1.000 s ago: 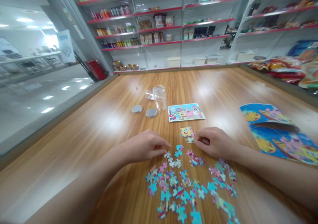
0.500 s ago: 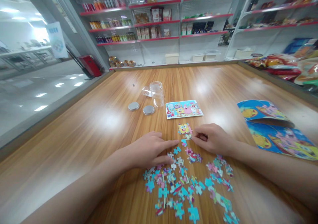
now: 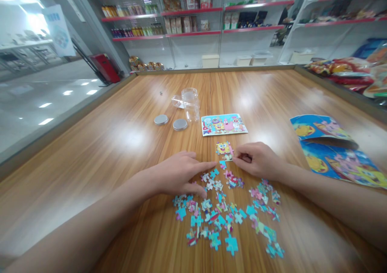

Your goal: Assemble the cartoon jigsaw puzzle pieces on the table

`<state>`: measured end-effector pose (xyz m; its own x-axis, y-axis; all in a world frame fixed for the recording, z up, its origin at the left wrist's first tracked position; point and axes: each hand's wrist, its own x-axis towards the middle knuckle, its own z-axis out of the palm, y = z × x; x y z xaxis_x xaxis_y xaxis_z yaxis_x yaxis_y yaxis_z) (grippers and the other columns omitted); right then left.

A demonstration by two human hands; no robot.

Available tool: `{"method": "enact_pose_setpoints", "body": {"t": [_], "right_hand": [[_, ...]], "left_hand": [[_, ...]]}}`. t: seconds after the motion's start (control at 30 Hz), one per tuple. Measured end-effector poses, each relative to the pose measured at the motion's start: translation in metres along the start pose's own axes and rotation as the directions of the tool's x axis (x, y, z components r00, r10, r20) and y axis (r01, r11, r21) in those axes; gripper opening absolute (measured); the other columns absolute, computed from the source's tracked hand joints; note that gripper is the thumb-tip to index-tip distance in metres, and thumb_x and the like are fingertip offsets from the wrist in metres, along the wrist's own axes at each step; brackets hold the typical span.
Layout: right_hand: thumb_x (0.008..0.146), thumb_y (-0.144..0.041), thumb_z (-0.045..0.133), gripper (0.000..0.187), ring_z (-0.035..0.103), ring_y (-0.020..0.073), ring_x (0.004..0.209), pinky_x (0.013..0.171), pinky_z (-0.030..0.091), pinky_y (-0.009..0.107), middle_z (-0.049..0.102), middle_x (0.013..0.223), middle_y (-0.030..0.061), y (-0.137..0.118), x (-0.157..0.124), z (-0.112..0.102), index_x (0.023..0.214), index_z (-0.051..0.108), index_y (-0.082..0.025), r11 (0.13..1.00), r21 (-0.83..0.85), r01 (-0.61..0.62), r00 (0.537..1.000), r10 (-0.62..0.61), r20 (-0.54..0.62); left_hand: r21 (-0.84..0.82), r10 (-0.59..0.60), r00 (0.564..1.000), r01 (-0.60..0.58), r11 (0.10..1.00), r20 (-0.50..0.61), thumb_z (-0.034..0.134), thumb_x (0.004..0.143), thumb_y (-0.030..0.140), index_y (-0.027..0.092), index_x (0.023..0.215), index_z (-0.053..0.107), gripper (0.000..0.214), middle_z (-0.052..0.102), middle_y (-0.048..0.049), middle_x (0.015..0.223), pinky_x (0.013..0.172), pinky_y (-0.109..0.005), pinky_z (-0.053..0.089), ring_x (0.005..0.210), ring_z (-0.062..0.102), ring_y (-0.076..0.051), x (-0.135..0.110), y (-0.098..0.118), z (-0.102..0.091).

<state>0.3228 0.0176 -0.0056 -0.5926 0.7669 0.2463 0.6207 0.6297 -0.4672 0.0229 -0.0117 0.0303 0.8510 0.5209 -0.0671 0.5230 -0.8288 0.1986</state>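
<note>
Several loose jigsaw pieces (image 3: 223, 212) in blue, pink and white lie scattered on the wooden table (image 3: 121, 152) in front of me. A small joined cluster with a yellow cartoon figure (image 3: 224, 149) sits just beyond them. My left hand (image 3: 177, 174) rests flat among the pieces, index finger stretched toward a blue piece (image 3: 215, 172). My right hand (image 3: 260, 160) is curled, its fingertips pinched at the right edge of the joined cluster. A printed reference picture (image 3: 223, 124) lies further back.
A clear plastic jar (image 3: 191, 109) stands behind the picture with two round metal lids (image 3: 171, 122) to its left. Colourful cartoon sheets (image 3: 332, 148) lie at the right. Snack bags (image 3: 347, 71) pile at the far right edge. Store shelves (image 3: 196, 23) line the back.
My left hand slid forward and right, opening from a pinch to a stretched index finger. The right hand stayed at the joined cluster. My view tilted down slightly.
</note>
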Motion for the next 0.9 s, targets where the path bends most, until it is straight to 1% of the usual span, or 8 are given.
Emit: {"method": "enact_pose_setpoints", "body": {"t": [0.07,0.17,0.23,0.33,0.4,0.5,0.73,0.9], "right_hand": [[0.09,-0.027,0.062,0.018,0.044,0.0097,0.054,0.056,0.03,0.026,0.051,0.058,-0.0046,0.0006,-0.0001,0.0,0.073,0.059,-0.02,1.0,0.01,0.002,1.0,-0.002,-0.001],[0.09,-0.027,0.062,0.018,0.045,0.0095,0.053,0.056,0.03,0.026,0.052,0.058,-0.0048,0.0007,0.0,-0.0003,0.074,0.059,-0.02,1.0,0.015,0.006,1.0,-0.006,0.002],[0.09,-0.027,0.061,0.019,0.044,0.0093,0.053,0.056,0.03,0.025,0.051,0.058,-0.005,0.0003,0.0002,-0.0005,0.073,0.058,-0.02,1.0,0.012,0.009,1.0,-0.009,0.003],[0.09,-0.026,0.062,0.019,0.045,0.0091,0.053,0.056,0.03,0.025,0.051,0.059,-0.0049,-0.0002,0.0003,-0.0001,0.073,0.058,-0.02,1.0,0.013,0.01,1.0,-0.01,0.004],[0.09,-0.026,0.061,0.019,0.044,0.009,0.053,0.056,0.029,0.025,0.051,0.058,-0.0049,0.0001,0.0002,0.0003,0.073,0.057,-0.02,1.0,0.017,0.007,1.0,-0.008,0.002],[0.09,-0.027,0.062,0.02,0.043,0.0088,0.053,0.056,0.029,0.025,0.051,0.058,-0.005,0.0009,-0.0001,0.0005,0.072,0.057,-0.019,1.0,0.018,0.007,1.0,-0.007,0.006],[0.091,-0.028,0.061,0.021,0.044,0.0087,0.054,0.056,0.029,0.024,0.051,0.059,-0.005,-0.0001,0.0,-0.0013,0.073,0.057,-0.019,1.0,0.004,0.011,1.0,-0.011,0.009],[0.092,-0.029,0.061,0.021,0.044,0.0091,0.054,0.057,0.028,0.025,0.051,0.059,-0.0047,-0.0012,0.0006,-0.0017,0.074,0.058,-0.019,1.0,0.013,0.007,1.0,-0.008,0.007]], "left_hand": [[-0.002,0.001,1.0,-0.001,1.0,0.001,0.057,0.092,0.073,0.021,0.154,0.043,0.082,0.067,-0.0063,0.086,0.071,-0.033,0.043,0.083,0.062,-0.025,-0.0004,-0.0008,0.0001],[-0.041,0.029,1.0,-0.029,0.999,0.007,0.064,0.082,0.08,0.022,0.155,0.04,0.096,0.067,-0.0052,0.086,0.069,-0.032,0.042,0.081,0.061,-0.025,-0.0008,-0.0012,-0.0015],[-0.059,0.036,0.999,-0.036,0.998,0.009,0.067,0.077,0.081,0.023,0.156,0.04,0.101,0.067,-0.0049,0.086,0.068,-0.032,0.041,0.081,0.061,-0.025,-0.0009,-0.001,-0.0032],[-0.067,0.024,1.0,-0.023,0.997,0.019,0.066,0.084,0.075,0.024,0.155,0.041,0.091,0.067,-0.0045,0.086,0.069,-0.032,0.041,0.083,0.061,-0.025,-0.0009,-0.0003,-0.0057],[-0.067,0.022,0.999,-0.02,0.998,0.027,0.063,0.09,0.07,0.023,0.154,0.043,0.082,0.068,-0.005,0.088,0.071,-0.032,0.042,0.084,0.06,-0.025,-0.001,0.0,-0.0068],[-0.075,0.031,0.999,-0.028,0.997,0.034,0.06,0.095,0.064,0.021,0.153,0.045,0.074,0.069,-0.0064,0.091,0.072,-0.032,0.043,0.086,0.06,-0.025,-0.0012,0.0001,-0.0075],[-0.057,0.026,0.999,-0.024,0.998,0.037,0.06,0.096,0.062,0.021,0.151,0.048,0.07,0.07,-0.0078,0.096,0.074,-0.033,0.045,0.087,0.061,-0.025,-0.0012,-0.0002,-0.0062],[-0.054,0.009,1.0,-0.008,0.998,0.024,0.064,0.096,0.054,0.022,0.149,0.05,0.063,0.07,-0.0083,0.097,0.075,-0.033,0.047,0.087,0.063,-0.024,-0.0013,0.0003,-0.0047]]}}
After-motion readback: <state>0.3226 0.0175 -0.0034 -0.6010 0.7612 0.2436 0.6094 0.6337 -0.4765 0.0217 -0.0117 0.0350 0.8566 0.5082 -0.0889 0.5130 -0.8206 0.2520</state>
